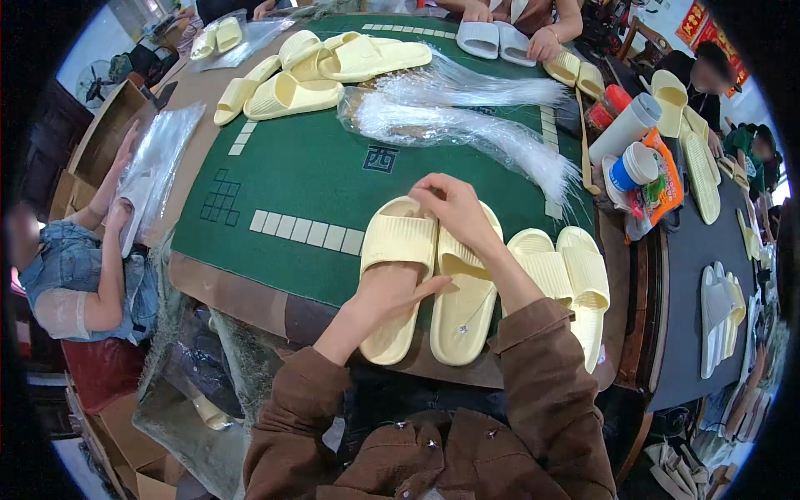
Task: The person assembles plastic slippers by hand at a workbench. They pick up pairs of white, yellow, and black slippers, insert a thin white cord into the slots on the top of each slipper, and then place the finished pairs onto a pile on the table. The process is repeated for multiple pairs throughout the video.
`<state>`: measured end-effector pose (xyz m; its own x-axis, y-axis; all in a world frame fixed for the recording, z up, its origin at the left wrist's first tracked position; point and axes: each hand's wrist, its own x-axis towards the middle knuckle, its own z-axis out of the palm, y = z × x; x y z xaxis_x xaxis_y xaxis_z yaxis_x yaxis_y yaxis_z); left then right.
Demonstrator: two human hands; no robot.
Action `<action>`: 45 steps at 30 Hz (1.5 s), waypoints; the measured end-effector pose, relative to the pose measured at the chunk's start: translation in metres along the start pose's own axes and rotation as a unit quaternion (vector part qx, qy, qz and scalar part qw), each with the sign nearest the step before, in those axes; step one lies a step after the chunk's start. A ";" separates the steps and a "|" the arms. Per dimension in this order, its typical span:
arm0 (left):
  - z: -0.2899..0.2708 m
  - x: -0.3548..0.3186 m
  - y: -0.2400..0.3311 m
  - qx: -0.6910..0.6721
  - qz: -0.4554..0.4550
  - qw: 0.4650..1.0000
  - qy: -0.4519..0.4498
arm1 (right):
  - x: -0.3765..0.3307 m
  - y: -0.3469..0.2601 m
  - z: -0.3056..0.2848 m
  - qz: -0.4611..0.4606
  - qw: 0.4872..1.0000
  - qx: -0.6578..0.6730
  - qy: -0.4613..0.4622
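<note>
A pair of pale yellow slippers lies in front of me at the table's near edge. My left hand (381,298) reaches under the ribbed strap of the left slipper (390,337); its fingers are partly hidden, and the thumb stretches out toward the right slipper (457,343). Between the two straps, near the toes, my right hand (456,208) is closed in a pinch; what it holds, if anything, is hidden. A thin clear strand with a small shiny end (463,328) rests on the right slipper's footbed. Beside it on the right sits another yellow pair (590,308).
Bundles of clear plastic strands (450,121) lie mid-table on the green mat (292,187). More yellow slippers (292,96) are heaped beyond. A grey bottle (625,125) and a cup (637,162) stand at right. At left, a person handles clear bags (162,158); another holds grey slippers (496,40).
</note>
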<state>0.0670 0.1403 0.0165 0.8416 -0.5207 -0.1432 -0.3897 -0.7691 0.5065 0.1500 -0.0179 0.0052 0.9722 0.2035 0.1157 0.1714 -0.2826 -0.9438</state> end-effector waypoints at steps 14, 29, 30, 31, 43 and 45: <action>-0.002 -0.031 -0.002 0.031 0.138 0.982 0.129 | -0.029 0.015 -0.060 0.003 0.983 -0.180 0.039; -0.033 0.107 -0.026 -0.016 0.075 0.994 0.077 | -0.029 0.023 -0.056 0.049 0.991 -0.124 0.027; -0.030 0.110 -0.026 0.004 0.069 0.996 0.057 | -0.030 0.025 -0.054 0.048 0.990 -0.125 0.032; -0.028 0.112 -0.026 0.024 0.062 0.997 0.037 | -0.030 0.025 -0.054 0.046 0.990 -0.127 0.037; -0.024 0.081 -0.014 -0.299 0.006 0.927 0.227 | -0.023 -0.008 -0.049 0.014 0.993 0.036 0.110; -0.024 0.083 -0.015 -0.328 0.007 0.911 0.249 | -0.017 -0.005 -0.044 0.018 0.990 0.034 0.133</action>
<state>0.1518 0.1174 0.0177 0.9674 -0.1696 0.1880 -0.2315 -0.2918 0.9280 0.1394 -0.0609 0.0210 0.9867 -0.0614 0.1505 0.1337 -0.2203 -0.9662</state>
